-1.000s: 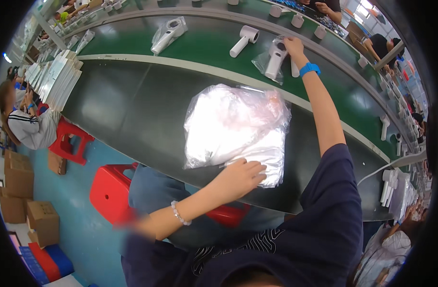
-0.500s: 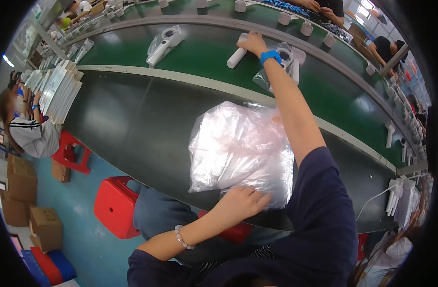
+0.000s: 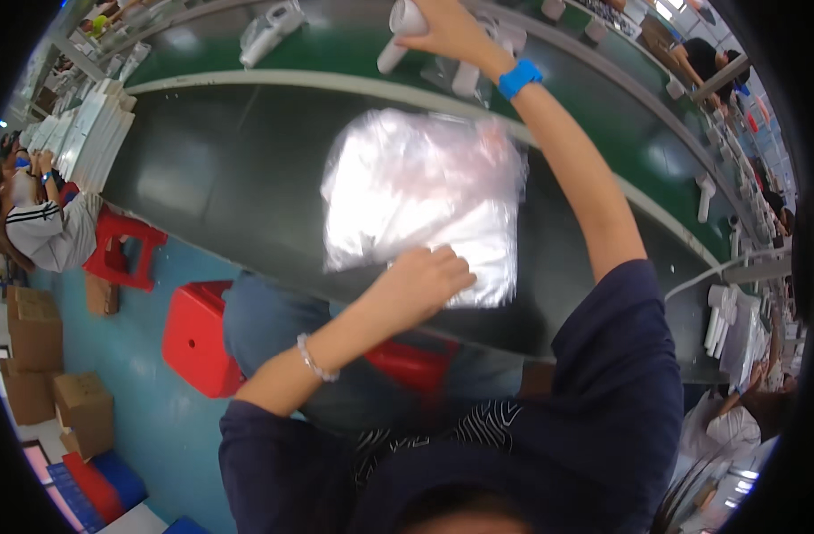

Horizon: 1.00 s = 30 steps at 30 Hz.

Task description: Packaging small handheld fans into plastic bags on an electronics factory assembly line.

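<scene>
My right hand reaches far over the green conveyor belt, its fingers closed round a white hair dryer, a short round barrel with a straight handle. Closer to me, a pile of clear plastic bags, shiny with glare, lies on the dark worktable. My left hand rests on the near edge of the pile, fingers loosely stretched and slightly bent. Beside my right wrist are more white pieces in clear bags, partly hidden by my arm. A bagged white hair dryer lies further left on the belt.
The dark worktable borders the green belt. Stacked white boxes stand at its left end, near a seated person. Red stools and cardboard cartons are on the floor. At right, a white cable crosses the table.
The view has tilted, so the table appears higher. My right hand has raised the hair dryer's barrel from the belt. My left hand stays at the near edge of the bags.
</scene>
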Motion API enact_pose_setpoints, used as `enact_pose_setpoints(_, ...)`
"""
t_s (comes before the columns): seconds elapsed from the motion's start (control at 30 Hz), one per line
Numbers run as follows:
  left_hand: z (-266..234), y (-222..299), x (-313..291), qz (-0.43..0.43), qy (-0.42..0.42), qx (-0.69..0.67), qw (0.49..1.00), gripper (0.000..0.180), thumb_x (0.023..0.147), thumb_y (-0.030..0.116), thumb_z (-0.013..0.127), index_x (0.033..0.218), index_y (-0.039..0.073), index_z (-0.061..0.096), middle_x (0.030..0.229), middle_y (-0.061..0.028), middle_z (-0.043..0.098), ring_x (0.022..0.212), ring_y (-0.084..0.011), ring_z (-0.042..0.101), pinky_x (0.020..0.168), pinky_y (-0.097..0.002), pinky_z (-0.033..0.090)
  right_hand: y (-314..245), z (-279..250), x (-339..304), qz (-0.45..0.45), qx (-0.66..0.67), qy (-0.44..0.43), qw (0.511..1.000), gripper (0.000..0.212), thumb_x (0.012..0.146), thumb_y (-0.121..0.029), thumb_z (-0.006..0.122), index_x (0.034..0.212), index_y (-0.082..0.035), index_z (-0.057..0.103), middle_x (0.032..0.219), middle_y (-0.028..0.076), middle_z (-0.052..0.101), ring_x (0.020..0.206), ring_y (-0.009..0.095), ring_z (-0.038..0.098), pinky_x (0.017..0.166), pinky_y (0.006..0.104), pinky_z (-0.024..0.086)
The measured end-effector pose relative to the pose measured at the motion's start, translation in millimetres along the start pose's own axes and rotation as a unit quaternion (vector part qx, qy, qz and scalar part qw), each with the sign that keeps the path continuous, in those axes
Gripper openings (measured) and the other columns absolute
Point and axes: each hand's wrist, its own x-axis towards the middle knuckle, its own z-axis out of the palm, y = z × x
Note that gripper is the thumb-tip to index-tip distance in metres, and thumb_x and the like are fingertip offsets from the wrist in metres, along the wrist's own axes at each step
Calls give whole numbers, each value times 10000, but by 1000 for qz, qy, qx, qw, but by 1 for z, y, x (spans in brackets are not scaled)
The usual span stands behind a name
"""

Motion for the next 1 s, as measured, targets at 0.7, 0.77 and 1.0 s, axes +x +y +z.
enact_pose_setpoints(0.7, -26, 6, 2, -101, 59, 113, 987, 469, 709, 28, 630, 1173, 102, 638, 908, -54, 676, 670, -236, 643, 674, -320, 525, -95, -177, -166, 256, 284, 50, 923, 421, 731, -177, 744, 1102, -96, 562, 1023, 31, 593, 943, 148, 581, 814, 276, 482)
enact_pose_setpoints(0.77, -29, 3, 4, -94, 40, 94, 990, 501, 696, 23, 638, 1190, 102, 625, 945, -67, 669, 710, -247, 644, 678, -327, 522, -92, -177, -167, 249, 279, 57, 926, 409, 722, -177, 747, 1079, -93, 566, 1017, 25, 592, 928, 146, 579, 804, 272, 478)
enact_pose_setpoints(1.0, -41, 3, 3, -121, 31, 36, 992, 646, 684, -61, 586, 1300, 129, 537, 1130, -93, 589, 834, -274, 624, 667, -352, 511, -82, -187, -172, 174, 257, 59, 949, 395, 717, -141, 747, 1071, -87, 581, 996, 18, 611, 911, 126, 581, 807, 260, 470)
